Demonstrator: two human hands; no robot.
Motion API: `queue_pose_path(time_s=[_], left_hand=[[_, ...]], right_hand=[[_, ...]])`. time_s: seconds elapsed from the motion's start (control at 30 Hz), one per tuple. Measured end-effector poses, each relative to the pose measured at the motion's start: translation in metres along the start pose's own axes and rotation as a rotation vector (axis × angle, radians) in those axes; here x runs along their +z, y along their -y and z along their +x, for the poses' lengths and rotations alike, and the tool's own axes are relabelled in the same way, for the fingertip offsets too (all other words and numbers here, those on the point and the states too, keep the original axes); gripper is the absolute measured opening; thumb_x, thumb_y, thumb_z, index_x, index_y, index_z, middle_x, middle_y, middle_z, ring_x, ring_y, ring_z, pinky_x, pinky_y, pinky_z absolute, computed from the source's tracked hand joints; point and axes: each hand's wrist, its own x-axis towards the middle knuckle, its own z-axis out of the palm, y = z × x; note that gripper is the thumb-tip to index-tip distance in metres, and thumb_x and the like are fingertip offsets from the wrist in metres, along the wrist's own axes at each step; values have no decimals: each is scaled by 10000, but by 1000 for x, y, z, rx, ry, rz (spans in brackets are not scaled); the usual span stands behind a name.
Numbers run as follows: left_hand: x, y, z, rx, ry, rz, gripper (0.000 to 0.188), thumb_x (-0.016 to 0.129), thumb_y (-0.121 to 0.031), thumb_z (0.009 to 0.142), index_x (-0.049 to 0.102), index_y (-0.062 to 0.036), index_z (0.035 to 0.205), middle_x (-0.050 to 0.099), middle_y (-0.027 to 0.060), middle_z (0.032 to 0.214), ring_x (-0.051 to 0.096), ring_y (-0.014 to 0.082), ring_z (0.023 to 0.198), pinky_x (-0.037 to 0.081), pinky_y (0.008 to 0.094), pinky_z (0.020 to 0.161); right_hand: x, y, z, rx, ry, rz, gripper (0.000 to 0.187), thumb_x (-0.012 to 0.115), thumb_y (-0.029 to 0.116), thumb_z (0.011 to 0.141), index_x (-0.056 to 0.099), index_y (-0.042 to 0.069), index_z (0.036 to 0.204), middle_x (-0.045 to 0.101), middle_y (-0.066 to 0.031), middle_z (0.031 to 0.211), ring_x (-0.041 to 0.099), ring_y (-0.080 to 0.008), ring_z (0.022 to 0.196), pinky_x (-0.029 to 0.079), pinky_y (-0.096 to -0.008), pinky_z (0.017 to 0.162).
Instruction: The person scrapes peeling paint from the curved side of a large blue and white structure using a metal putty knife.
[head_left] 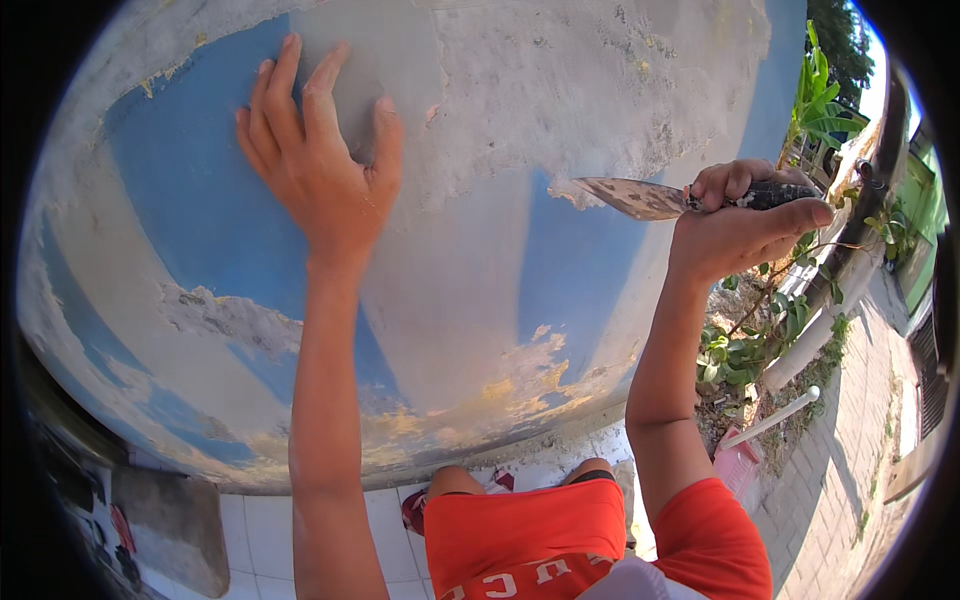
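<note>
The left hand (pixel 318 165) lies flat on the wall (pixel 480 250) with fingers spread, gripping nothing — pressed against a patch where blue paint meets bare grey plaster. The right hand (pixel 745 225) is clenched round the dark handle of a scraper (pixel 640 198), whose stained blade points left, its tip at the flaking paint edge — green plants (pixel 745 350) grow near the wall's foot.

Matt wall (pixel 480 260) with rough bare grey plaster where blue paint has peeled and flaked, dull stained metal scraper blade (pixel 632 197) with dark handle, glossy white floor tiles (pixel 262 525), orange cloth shorts (pixel 525 535).
</note>
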Motion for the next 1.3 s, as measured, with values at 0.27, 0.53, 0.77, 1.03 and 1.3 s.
queue_pose_path(time_s=[0.27,0.53,0.77,1.03,1.3], left_hand=[[1,-2,1,-7,-7,3,454,663,-297,866,613,-138,1288,502,113,1428,436,349,1335,273,536,1123],[-2,4,1,26,-22,5,447,663,-291,864,615,-138,1281,503,109,1431,439,344,1336,275,536,1119],[2,-1,1,-3,-15,-17,447,670,-277,864,613,-131,1283,502,110,1435,427,339,1345,265,531,1128],[0,8,2,36,-35,10,439,647,-323,846,631,-144,1247,520,102,1411,451,332,1324,293,555,1102],[-3,1,2,5,8,-10,448,637,-334,873,617,-136,1275,504,105,1435,435,349,1338,294,545,1111]], right_hand=[[0,-5,-3,43,24,-9,658,269,715,972,373,74,866,448,-49,539,412,-116,364,372,-254,329],[2,-8,-11,101,56,11,648,269,699,983,390,70,886,457,-46,540,421,-118,370,398,-264,341],[-1,-6,-1,123,36,9,671,272,733,961,378,79,855,467,-50,546,422,-113,370,390,-256,333],[0,-11,-32,198,87,73,615,290,680,991,381,88,852,450,-47,528,405,-106,357,361,-251,327],[-4,-3,-12,44,50,27,661,377,773,910,384,113,877,425,-41,538,389,-116,355,357,-279,326]])
